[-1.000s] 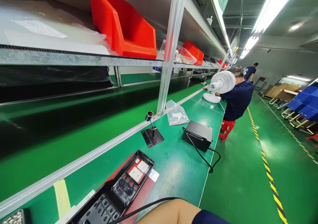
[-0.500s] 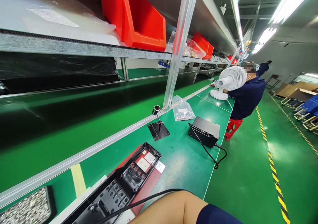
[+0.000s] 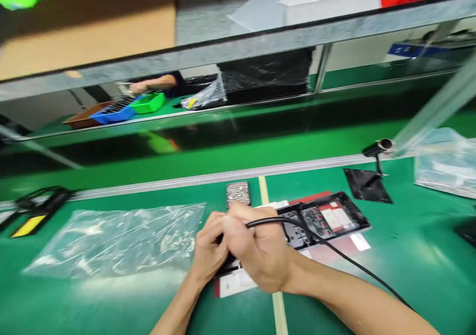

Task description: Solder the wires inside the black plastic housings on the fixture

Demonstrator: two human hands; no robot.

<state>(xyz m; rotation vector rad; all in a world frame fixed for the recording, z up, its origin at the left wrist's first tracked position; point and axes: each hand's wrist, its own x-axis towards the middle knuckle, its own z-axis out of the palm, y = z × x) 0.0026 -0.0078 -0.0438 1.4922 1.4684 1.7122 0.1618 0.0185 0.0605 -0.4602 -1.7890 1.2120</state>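
Note:
My right hand is closed in a fist over the left part of a long black plastic housing. A black cable runs out of that fist and off to the lower right; the body of the corded tool is hidden by the fingers. My left hand presses against the right one at the housing's left end, its fingers curled, and what they hold is hidden. The housing lies open side up, showing holes and ribs, on red and white sheets.
Left of the hands lies a clear plastic bag. Behind them sits a speckled block beside a yellow tape strip. A black stand with a cup-like holder stands at right, near another bag. A metal shelf edge crosses above.
The view has swung left from along the bench to straight over the housing. Both my hands now show together at its left end; before, only one arm was in view.

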